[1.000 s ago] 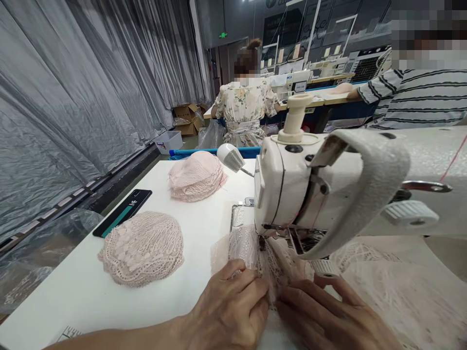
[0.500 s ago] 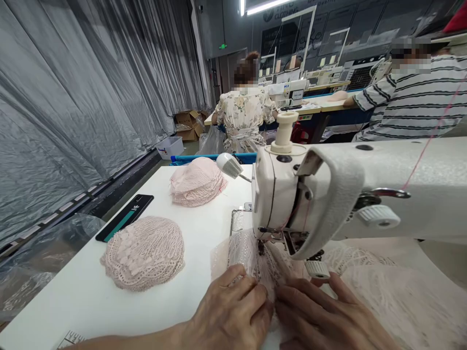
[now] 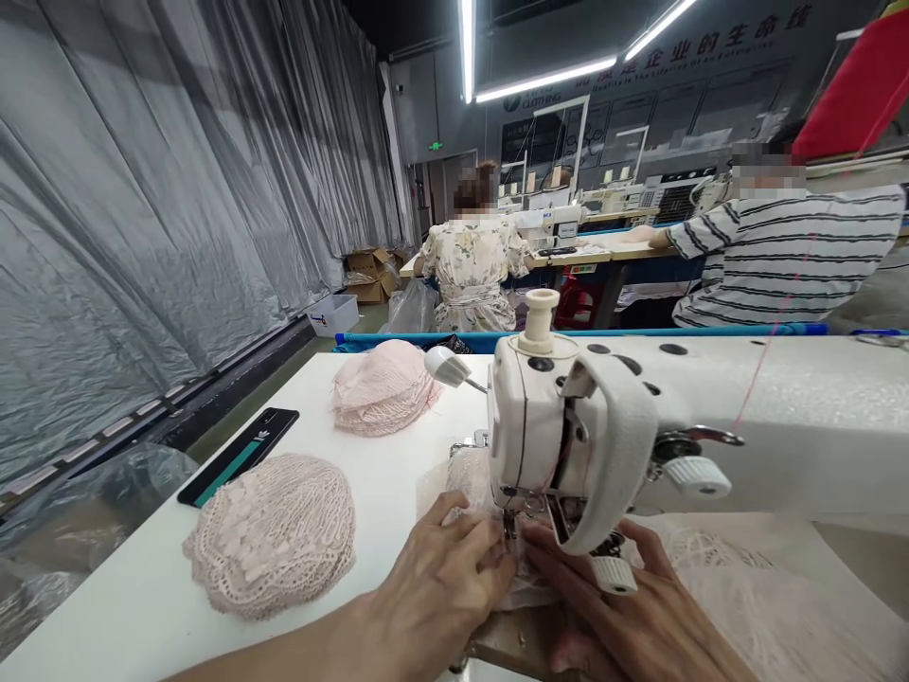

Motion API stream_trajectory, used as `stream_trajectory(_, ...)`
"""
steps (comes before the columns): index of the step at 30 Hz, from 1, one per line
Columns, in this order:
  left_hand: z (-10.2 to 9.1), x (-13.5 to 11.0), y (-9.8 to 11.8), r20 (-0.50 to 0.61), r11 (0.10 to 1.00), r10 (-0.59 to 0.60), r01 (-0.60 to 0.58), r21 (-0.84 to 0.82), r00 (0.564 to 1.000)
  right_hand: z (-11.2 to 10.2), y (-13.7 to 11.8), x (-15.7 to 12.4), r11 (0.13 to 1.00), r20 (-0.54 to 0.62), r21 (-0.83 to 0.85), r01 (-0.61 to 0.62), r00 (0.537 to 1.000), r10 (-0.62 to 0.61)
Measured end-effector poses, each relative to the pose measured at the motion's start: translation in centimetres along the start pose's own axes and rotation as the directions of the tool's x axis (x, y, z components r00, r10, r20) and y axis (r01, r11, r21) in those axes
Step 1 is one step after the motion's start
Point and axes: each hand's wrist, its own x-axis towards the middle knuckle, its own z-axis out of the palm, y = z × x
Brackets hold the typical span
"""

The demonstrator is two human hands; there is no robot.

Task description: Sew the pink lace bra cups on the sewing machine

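Observation:
A sheer pale-pink piece of lace fabric (image 3: 470, 474) lies under the needle area of a white sewing machine (image 3: 546, 417). My left hand (image 3: 447, 578) presses its bent fingers onto the lace just left of the presser foot (image 3: 508, 523), gripping it. On the other side, my right hand (image 3: 625, 601) reaches beneath the machine head, its fingertips close to the foot and holding the lace's near edge. Part of that hand is hidden behind the machine's white knob (image 3: 614, 574). Pink thread (image 3: 758, 374) runs down to the machine.
Left on the white table (image 3: 383, 483) lie a stack of beige lace cups (image 3: 276, 535), a pink stack (image 3: 385, 388) and a black-and-teal case (image 3: 241, 455). More sheer lace (image 3: 788, 597) spreads at right. Two people sit ahead, one in a floral top (image 3: 474, 270), one in stripes (image 3: 795, 256).
The view has tilted up, so the machine and stacks appear lower. Both hands have moved forward toward the presser foot with the lace, and less of it shows in front of the foot.

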Motion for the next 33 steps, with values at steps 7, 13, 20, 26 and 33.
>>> stream_trajectory(7, 0.6, -0.1, -0.2, -0.012, 0.999, 0.007, -0.007, 0.032, 1.0, -0.2, 0.1, 0.9, 0.99, 0.003, -0.122, 0.076, 0.997, -0.076)
stream_trajectory(13, 0.3, 0.1, 0.1, -0.033, 0.997, 0.023, -0.02, 0.069, 0.999, -0.2, 0.1, 0.6, 0.998, -0.034, -0.05, 0.034, 0.999, -0.035)
stream_trajectory(20, 1.2, -0.4, 0.8, -0.196, 0.996, 0.092, -0.09, 0.023, 0.976, -0.2, -0.8, -0.7, 0.965, -0.047, 0.137, -0.222, 0.972, 0.23)
stream_trajectory(26, 2.0, -0.4, 0.9, -0.296, 0.993, 0.116, -0.106, 0.05, 0.948, -0.9, -1.3, 0.1, 0.965, -0.089, 0.15, -0.216, 0.969, 0.23)
stream_trajectory(33, 1.8, -0.7, 0.9, -0.261, 0.995, 0.098, -0.086, 0.057, 0.96, -0.5, -2.1, -0.4, 0.984, 0.009, 0.123, -0.127, 0.992, 0.127)
